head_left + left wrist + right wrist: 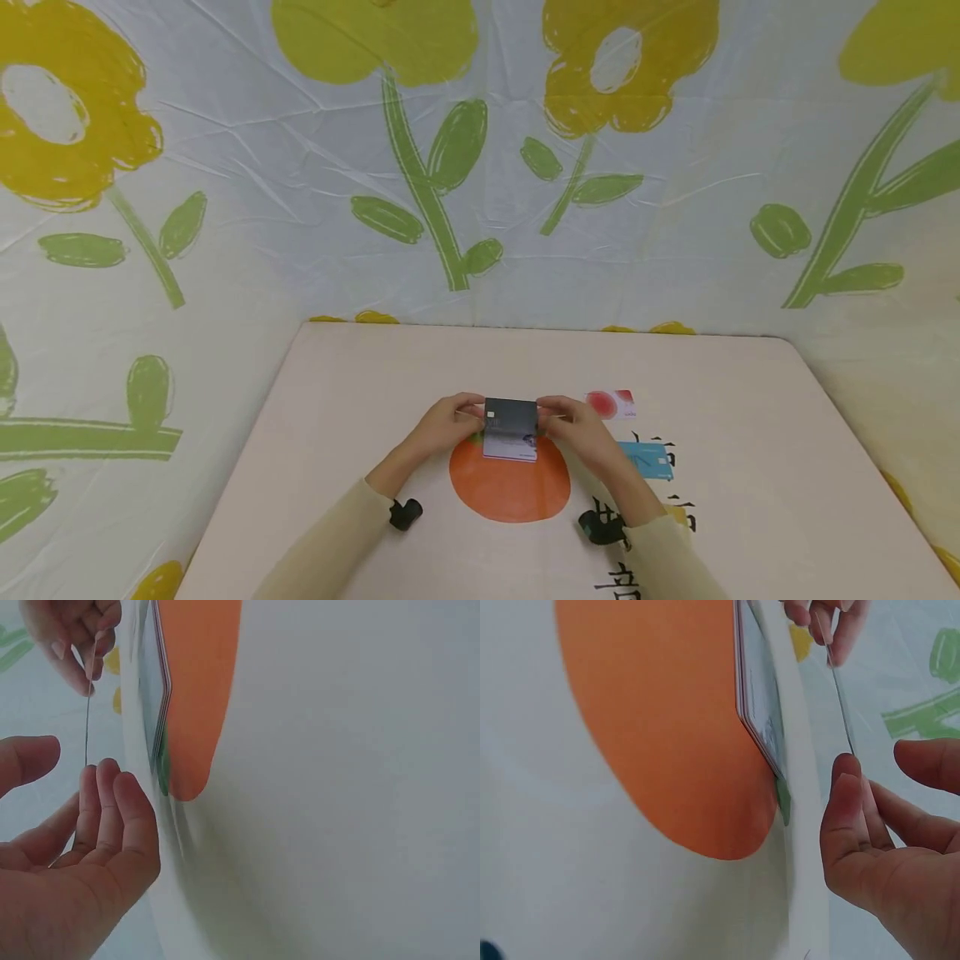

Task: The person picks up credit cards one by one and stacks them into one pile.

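Observation:
A dark grey bank card with a small chip is held level between both hands, raised off the table. My left hand holds its left end with the fingers; in the left wrist view the card shows edge-on and the thumb stands apart from it. At the other end my right hand holds the card likewise, its thumb clear of the surface. Below lies a small stack of cards, pale on top, on the orange fruit print.
Right of the hands lie a red and white card, a blue card and a yellow card, partly hidden by the right arm. Black characters are printed on the pale table. A flowered cloth hangs behind and around it.

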`<state>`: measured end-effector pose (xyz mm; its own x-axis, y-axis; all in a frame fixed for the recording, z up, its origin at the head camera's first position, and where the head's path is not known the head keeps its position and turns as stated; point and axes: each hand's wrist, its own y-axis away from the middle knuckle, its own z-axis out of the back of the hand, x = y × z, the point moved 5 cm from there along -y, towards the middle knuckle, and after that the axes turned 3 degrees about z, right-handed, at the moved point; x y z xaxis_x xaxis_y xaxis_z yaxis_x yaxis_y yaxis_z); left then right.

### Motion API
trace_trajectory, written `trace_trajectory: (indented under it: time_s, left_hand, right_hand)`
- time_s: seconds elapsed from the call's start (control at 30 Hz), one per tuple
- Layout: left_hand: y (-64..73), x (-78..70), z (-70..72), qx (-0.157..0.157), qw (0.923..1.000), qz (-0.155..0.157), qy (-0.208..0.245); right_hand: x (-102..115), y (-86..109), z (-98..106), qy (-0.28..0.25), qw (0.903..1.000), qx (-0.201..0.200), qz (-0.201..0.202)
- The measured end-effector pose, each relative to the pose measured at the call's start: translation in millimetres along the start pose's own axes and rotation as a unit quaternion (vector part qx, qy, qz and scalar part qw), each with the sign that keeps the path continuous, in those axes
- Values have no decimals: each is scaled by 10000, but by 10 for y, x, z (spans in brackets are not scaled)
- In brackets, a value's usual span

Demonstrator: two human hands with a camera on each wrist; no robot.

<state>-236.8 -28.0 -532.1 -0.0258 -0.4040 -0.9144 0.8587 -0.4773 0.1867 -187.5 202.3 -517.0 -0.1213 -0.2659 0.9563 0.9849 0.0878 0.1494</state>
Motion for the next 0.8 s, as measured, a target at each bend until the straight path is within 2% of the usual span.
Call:
trace_trajectory:
  time_s: [0.23,0.43,0.8]
  left_hand:
    - [139,-6,-51,35,9998,27,-198]
    - [164,18,-100,58,9992,29,-383]
    - [170,8,-140,160,9968,271,-740]
  right_hand:
    - [-60,115,-64,-222,9995,200,-113]
    - [-101,161,-81,-138,9994,256,-161]
    - [-123,156,-116,68,9996,279,-86]
